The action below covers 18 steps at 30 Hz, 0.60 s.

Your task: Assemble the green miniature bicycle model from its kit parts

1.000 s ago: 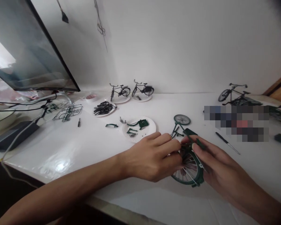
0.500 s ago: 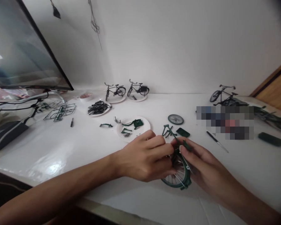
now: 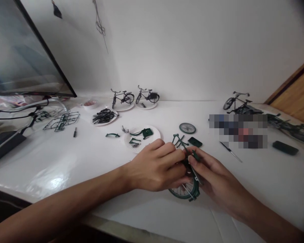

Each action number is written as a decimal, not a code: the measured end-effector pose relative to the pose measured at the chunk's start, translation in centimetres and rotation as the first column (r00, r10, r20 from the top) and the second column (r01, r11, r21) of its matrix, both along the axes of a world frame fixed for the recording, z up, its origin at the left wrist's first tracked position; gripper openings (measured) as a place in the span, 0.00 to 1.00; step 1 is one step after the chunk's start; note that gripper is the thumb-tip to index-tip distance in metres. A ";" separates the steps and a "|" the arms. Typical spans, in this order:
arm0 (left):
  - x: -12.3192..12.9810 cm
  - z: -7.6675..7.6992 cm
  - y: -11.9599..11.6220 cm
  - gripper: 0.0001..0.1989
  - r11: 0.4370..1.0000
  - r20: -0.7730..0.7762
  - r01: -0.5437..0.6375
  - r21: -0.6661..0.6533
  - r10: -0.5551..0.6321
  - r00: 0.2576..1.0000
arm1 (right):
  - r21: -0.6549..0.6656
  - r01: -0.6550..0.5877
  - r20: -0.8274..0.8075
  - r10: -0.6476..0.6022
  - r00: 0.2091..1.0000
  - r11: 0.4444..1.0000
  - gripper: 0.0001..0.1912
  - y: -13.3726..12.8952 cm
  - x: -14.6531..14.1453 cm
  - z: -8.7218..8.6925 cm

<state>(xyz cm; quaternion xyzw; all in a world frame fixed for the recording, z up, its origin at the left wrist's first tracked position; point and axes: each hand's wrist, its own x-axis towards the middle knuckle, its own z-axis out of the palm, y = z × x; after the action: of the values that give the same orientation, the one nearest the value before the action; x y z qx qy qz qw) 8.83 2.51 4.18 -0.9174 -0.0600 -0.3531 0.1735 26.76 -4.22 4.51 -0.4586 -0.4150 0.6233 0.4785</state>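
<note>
My right hand (image 3: 215, 168) grips a partly built green model bicycle (image 3: 184, 144), thumb and fingers closed round its seat end. The spoked wheel (image 3: 182, 195) under a green mudguard points toward me. My left hand (image 3: 157, 167) is closed at the same wheel, fingertips pressed in near its hub; they hide whatever small part they pinch. Just beyond the hands lie a loose spoked wheel (image 3: 187, 128) and a dark green flat box-like part (image 3: 195, 141). A white paper plate (image 3: 155, 135) carries green parts, with a curved green mudguard (image 3: 112, 135) left of it.
Two finished black model bicycles (image 3: 123, 98) stand on plates by the wall. A plate of black parts (image 3: 105, 116), green sprues (image 3: 62, 121) and a monitor (image 3: 27, 50) are leftward. Rightward lie a screwdriver (image 3: 230, 151), a green case-like part (image 3: 285, 147) and more model bicycles (image 3: 239, 103).
The view has shifted slightly, so the table things sit a little further left. Both hands keep their hold on the model bicycle, with only small finger movement.
</note>
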 end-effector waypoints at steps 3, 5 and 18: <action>0.1 0.0 0.0 0.15 1.000 0.027 0.012 0.008 -0.012 1.000 | 0.006 -0.033 0.032 0.032 0.999 0.999 0.15 0.1 0.2 0.0; 0.1 0.0 -0.1 0.13 1.000 0.010 0.016 0.001 -0.016 1.000 | -0.023 0.017 0.038 -0.016 0.999 1.000 0.15 0.2 0.4 0.1; 0.0 0.0 0.0 0.12 0.999 -0.045 -0.038 -0.024 0.037 0.998 | -0.050 0.120 -0.031 -0.121 0.992 0.992 0.15 0.3 0.2 0.5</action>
<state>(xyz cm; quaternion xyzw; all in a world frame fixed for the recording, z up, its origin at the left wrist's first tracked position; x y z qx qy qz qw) 8.82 2.55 4.21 -0.9259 -0.0777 -0.3283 0.1700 27.00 -3.94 5.02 -0.4835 -0.3633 0.6107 0.5111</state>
